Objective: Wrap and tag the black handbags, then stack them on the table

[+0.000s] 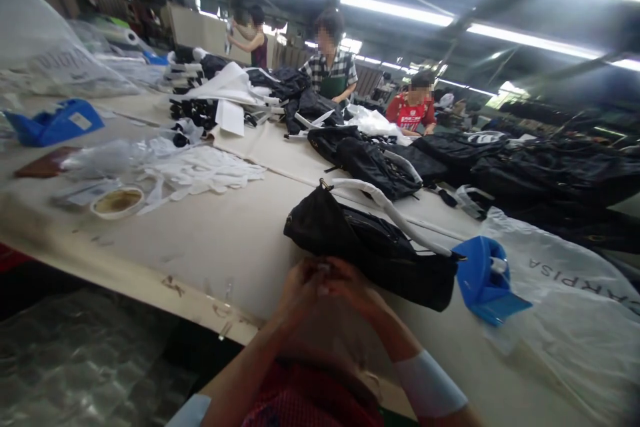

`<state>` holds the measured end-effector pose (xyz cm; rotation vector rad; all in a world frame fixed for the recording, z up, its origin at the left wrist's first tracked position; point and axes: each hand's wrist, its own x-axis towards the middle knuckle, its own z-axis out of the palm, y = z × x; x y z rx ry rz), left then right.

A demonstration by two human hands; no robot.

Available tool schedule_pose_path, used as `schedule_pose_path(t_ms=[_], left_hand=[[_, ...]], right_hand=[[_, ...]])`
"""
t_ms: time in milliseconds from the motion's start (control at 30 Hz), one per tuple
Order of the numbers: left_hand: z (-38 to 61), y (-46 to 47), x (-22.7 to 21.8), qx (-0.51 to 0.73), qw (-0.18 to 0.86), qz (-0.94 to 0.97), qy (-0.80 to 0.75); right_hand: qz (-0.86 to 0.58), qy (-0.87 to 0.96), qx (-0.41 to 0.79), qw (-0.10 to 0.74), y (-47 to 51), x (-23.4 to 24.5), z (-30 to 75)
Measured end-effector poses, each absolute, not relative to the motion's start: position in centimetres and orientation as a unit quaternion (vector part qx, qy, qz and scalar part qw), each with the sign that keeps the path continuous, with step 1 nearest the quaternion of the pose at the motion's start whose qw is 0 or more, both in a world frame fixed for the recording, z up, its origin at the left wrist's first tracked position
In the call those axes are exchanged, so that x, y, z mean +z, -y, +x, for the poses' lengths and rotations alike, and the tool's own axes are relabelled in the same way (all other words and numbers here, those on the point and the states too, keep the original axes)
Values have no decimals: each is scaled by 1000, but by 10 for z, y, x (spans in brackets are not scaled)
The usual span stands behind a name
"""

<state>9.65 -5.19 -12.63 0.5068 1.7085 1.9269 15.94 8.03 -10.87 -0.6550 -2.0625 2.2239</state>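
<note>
A black handbag [370, 240] lies on the table, its handle [387, 203] wrapped in white material and a gold-coloured ring at one end. Close to the bag's near side, my left hand [301, 280] and my right hand [353, 285] meet with fingers curled together. Something small and pale shows between the fingertips, too blurred to name. Whether my fingers touch the bag is unclear. Just right of the bag sits a blue tape dispenser [485, 277].
Printed plastic bags [565, 280] cover the right side. At left are white strips [210, 170], a tape roll [117, 201] and another blue dispenser [55, 121]. More black bags [375, 163] are piled beyond. Several people work across the table; one wears a checked shirt [327, 73].
</note>
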Motion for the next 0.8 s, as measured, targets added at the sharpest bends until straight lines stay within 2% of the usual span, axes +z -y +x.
schedule_pose_path(t_ms=[200, 400, 500, 667, 800], left_hand=[[88, 59, -126, 683, 231, 163, -674], [82, 72, -127, 633, 283, 190, -695], [75, 74, -125, 628, 335, 182, -679], [60, 74, -128, 637, 317, 180, -679], [56, 70, -130, 665, 355, 145, -641]], right_hand=[[-284, 607, 742, -31, -80, -94, 158], [-390, 438, 805, 87, -70, -119, 135], [-385, 438, 807, 91, -69, -123, 132], [-360, 512, 778, 54, -79, -119, 137], [-373, 489, 788, 42, -81, -116, 133]])
